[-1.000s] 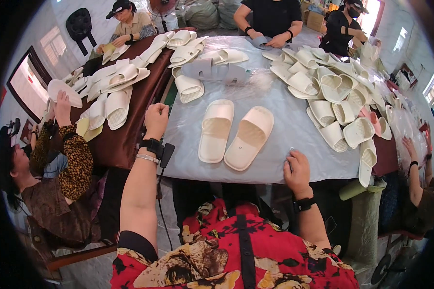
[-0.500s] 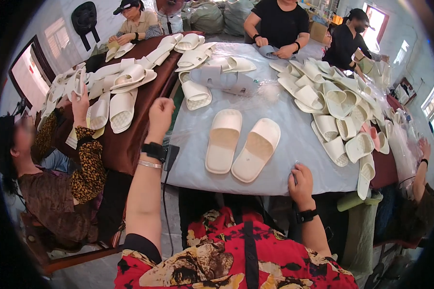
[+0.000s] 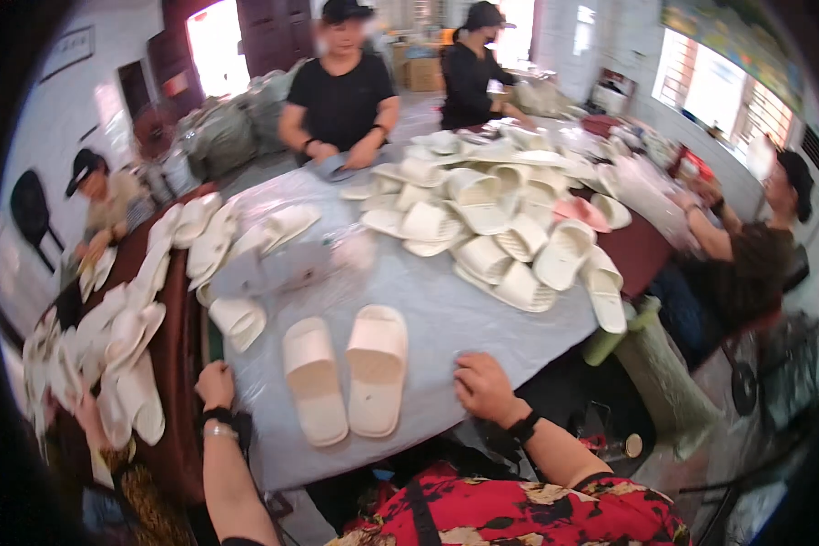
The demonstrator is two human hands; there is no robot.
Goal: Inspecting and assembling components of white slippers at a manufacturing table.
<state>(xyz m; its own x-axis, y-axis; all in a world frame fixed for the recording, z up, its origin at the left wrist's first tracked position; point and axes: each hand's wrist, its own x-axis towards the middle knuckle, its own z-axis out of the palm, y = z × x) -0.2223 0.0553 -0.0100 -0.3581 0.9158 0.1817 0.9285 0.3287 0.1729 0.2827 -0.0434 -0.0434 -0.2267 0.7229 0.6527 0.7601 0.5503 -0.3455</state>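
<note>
Film-covered counter (image 3: 432, 332), crowded at far right. Cream slipper pair (image 3: 376, 391) lies between both hands, touching neither. Right hand (image 3: 482, 387): fingers loosely clenched, nothing visible in them. Left hand (image 3: 216, 387) at counter's left edge; blurred, so can't tell its grip. Risk: a bump could slide the loose slipper pile (image 3: 473, 217); its edge slipper (image 3: 606, 296) might drop. Pile's underside hidden, grey slippers (image 3: 237, 273) blurred, left forearm (image 3: 237, 491) cut off.

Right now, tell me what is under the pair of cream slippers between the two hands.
The slippers rest on a pale grey-blue sheet, which shows around the pair. The patch directly beneath them is covered, so whatever is there cannot be seen.
</note>
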